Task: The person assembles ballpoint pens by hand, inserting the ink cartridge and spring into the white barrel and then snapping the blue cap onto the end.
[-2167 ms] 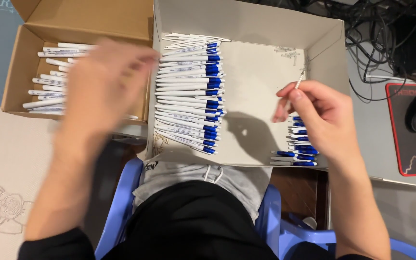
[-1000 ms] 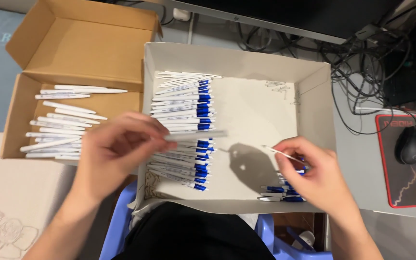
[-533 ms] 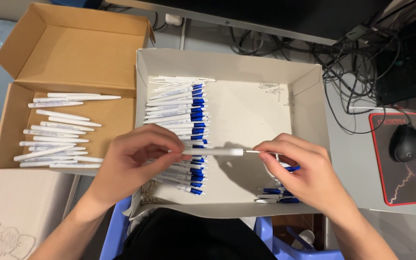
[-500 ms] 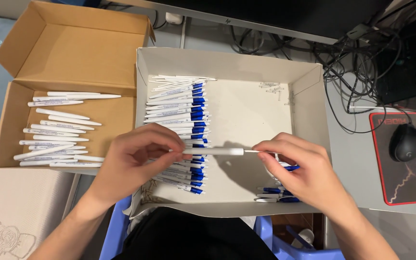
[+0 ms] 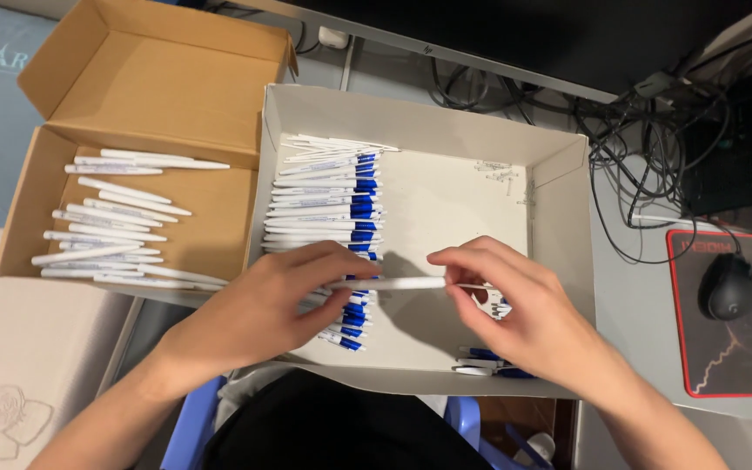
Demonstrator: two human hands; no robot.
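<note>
Grey table [image 5: 637,305] carrying matte white cardboard tray [image 5: 446,117], centre frame: left hand [image 5: 258,309] and right hand [image 5: 524,309] pinch slim white pen barrel [image 5: 393,283] level between fingers [image 5: 459,261].

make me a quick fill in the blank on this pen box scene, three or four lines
1. The left hand and right hand hold one white plastic pen barrel over the ____ cardboard tray.
2. The stacked pens in that tray have ____ ends.
3. The loose white barrels lie in the ____ cardboard box.
4. The black computer mouse rests on a pad edged in ____.

Missing words: white; blue; brown; red
</note>
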